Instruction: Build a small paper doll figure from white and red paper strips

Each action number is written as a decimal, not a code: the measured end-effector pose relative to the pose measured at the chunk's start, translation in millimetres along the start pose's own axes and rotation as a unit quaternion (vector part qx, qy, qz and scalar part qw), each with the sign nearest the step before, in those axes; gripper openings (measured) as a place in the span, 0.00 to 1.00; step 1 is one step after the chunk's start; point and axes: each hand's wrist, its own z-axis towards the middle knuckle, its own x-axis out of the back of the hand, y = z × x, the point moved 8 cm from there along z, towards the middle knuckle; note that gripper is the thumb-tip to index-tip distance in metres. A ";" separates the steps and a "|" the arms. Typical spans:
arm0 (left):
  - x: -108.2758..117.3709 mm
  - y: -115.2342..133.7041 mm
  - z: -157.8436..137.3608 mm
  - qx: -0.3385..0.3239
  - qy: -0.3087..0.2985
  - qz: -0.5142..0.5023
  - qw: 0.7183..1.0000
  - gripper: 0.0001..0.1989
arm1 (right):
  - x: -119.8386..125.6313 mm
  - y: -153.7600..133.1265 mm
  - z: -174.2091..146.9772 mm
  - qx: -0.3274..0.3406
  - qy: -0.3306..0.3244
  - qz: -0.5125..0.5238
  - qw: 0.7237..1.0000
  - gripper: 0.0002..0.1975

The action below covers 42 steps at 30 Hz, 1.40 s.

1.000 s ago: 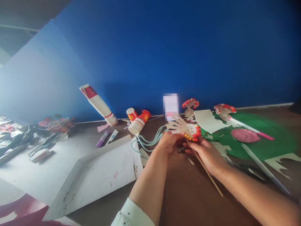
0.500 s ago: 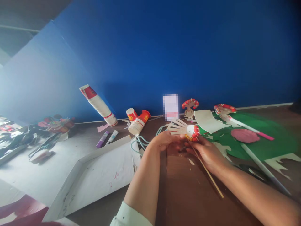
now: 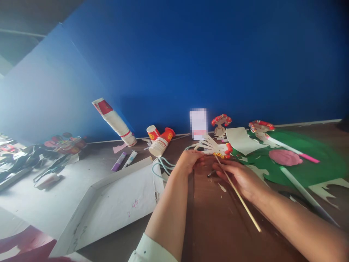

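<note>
A cut paper cup (image 3: pixel 215 147) with fanned white strips and curled red and yellow pieces is between my hands, above the brown table. A thin wooden stick (image 3: pixel 240 196) runs from its underside down toward me on the right. My left hand (image 3: pixel 189 160) is closed at the cup's left side, its fingertips partly hidden. My right hand (image 3: pixel 238 176) is closed around the upper part of the stick, thumb on top. A small dark object (image 3: pixel 211 174) shows just below the right fingertips; I cannot make out its kind.
A white box lid (image 3: pixel 114 207) lies left of my left arm. Behind it are glue sticks (image 3: pixel 119 162), stacked paper cups (image 3: pixel 162 142) and a taller leaning cup stack (image 3: pixel 116 123). On the right are green paper (image 3: pixel 321 163), a pink cutout (image 3: pixel 285 157) and a marker (image 3: pixel 293 148).
The cup has tipped, so its white base no longer faces me and the strips point more upward. The stick's upper end now shows in front of my right fingers.
</note>
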 end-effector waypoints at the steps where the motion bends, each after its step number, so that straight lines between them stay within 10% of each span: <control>1: -0.2 -3.4 1.7 0.007 0.017 0.007 1.000 0.04 | -2.7 4.0 -3.3 -0.024 -0.006 0.001 1.000 0.10; 42: -22.1 -10.7 -10.5 0.072 -0.148 -0.009 0.986 0.06 | -10.4 2.6 0.9 0.004 -0.065 -0.004 0.998 0.21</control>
